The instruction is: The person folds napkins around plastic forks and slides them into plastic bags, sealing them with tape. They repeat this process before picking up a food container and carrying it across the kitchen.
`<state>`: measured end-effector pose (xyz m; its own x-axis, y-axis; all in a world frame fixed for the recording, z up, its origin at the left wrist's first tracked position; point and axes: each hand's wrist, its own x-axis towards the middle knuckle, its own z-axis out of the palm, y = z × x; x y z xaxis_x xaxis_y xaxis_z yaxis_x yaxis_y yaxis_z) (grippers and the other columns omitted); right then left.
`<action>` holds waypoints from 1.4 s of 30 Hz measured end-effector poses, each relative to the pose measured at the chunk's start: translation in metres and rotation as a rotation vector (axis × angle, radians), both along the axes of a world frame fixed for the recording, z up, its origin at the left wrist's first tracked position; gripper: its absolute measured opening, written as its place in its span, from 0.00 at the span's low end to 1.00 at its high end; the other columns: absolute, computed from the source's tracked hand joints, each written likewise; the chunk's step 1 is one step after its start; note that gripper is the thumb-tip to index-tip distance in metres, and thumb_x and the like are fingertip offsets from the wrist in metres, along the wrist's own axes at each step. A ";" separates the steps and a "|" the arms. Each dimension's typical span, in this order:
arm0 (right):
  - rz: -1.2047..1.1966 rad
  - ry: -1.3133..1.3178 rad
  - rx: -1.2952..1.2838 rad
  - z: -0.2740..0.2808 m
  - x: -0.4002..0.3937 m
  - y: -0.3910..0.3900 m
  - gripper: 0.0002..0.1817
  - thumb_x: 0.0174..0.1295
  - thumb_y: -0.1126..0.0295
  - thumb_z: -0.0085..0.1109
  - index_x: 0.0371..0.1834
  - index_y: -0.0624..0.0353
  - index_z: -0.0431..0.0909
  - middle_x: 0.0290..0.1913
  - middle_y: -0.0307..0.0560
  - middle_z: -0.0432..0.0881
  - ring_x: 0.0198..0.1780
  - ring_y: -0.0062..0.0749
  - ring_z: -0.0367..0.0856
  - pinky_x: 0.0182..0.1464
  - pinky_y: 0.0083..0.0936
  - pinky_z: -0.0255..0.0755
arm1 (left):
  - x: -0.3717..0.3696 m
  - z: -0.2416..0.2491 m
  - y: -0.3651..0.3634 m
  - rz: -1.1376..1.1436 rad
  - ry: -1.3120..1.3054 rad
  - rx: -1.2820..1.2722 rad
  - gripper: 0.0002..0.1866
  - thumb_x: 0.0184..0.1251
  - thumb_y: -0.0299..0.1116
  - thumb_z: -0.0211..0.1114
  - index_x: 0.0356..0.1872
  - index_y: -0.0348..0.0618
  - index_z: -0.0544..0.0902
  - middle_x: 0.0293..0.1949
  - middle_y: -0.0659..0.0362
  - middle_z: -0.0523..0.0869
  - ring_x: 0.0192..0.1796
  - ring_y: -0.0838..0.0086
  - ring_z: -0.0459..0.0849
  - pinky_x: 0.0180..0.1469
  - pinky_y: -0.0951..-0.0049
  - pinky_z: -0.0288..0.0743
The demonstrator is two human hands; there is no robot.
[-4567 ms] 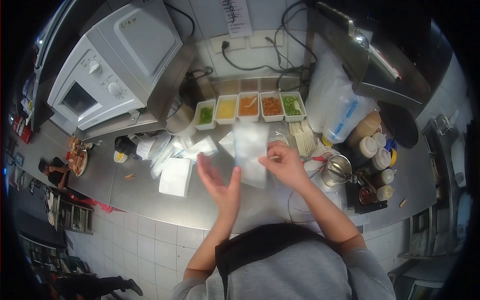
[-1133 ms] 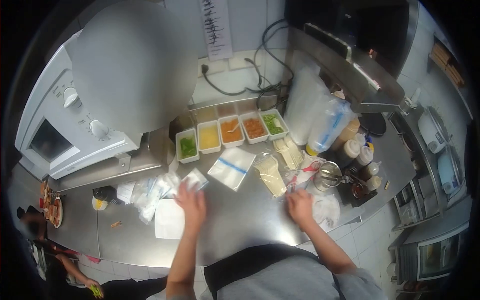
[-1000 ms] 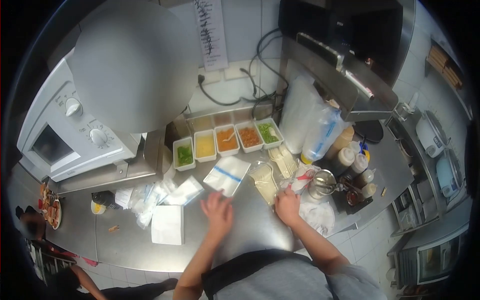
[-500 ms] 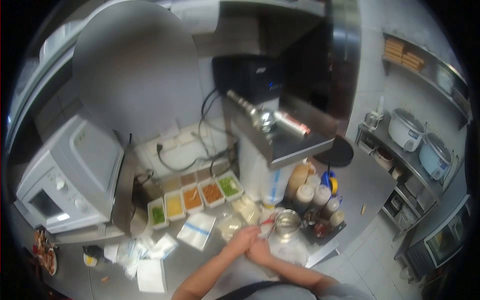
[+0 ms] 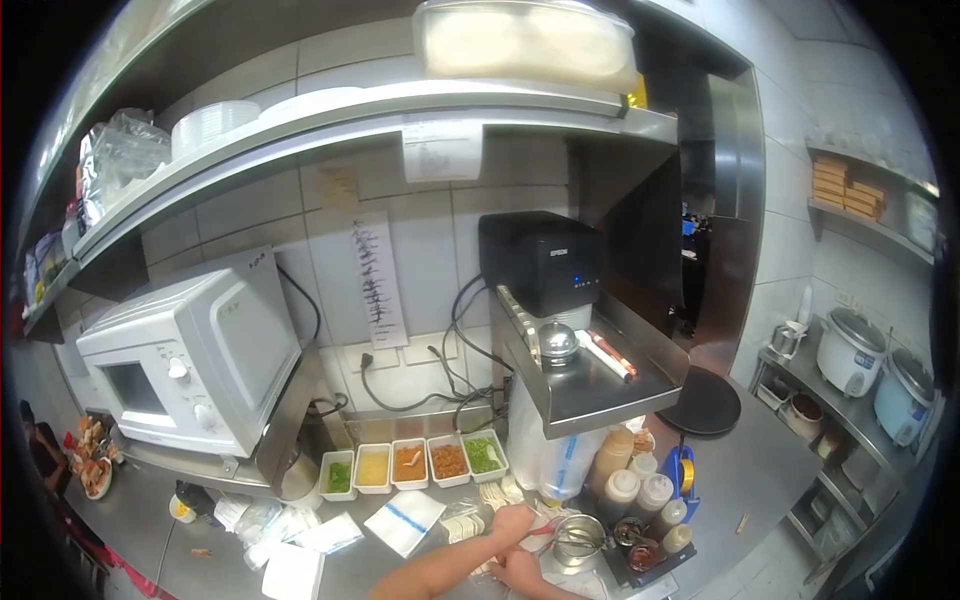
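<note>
Close together at the front of the steel counter, my left hand (image 5: 513, 523) lies just beyond my right hand (image 5: 518, 570). The left fingers look curled, but what they hold, if anything, is hidden. My right hand is also bent inward, its fingers mostly out of sight. Next to the left hand is a red-handled item (image 5: 545, 527), too small to identify. A metal bowl (image 5: 578, 541) stands right of both hands. Pale flat pieces in clear plastic (image 5: 463, 526) lie to their left, beside a white cloth with a blue stripe (image 5: 405, 522).
Behind are several white tubs of chopped food (image 5: 410, 464). Squeeze bottles (image 5: 621, 489) crowd the right, under a metal ledge (image 5: 610, 405) bearing a bell (image 5: 558, 345) and a black printer (image 5: 540, 262). A white microwave (image 5: 185, 360) sits left, below an overhead shelf (image 5: 340, 112).
The head view has tilted upward, so the overhead shelf now shows and the counter sits lower in view. My hands stay close together beside the metal bowl.
</note>
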<state>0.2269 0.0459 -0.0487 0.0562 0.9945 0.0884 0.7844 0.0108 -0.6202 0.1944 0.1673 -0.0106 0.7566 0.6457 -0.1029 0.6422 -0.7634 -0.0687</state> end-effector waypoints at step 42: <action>0.015 0.319 -0.159 0.062 0.052 -0.124 0.17 0.59 0.74 0.43 0.51 0.66 0.72 0.43 0.62 0.80 0.46 0.52 0.78 0.50 0.37 0.71 | -0.033 0.006 0.002 -0.464 -0.171 0.023 0.08 0.55 0.27 0.57 0.36 0.38 0.80 0.41 0.52 0.80 0.47 0.56 0.81 0.46 0.60 0.77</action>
<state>0.2785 -0.0780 0.0133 0.0411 0.9954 -0.0870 0.5518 -0.0952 -0.8285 0.1611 0.1694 -0.0050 0.9696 0.2377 0.0580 0.2387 -0.9710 -0.0119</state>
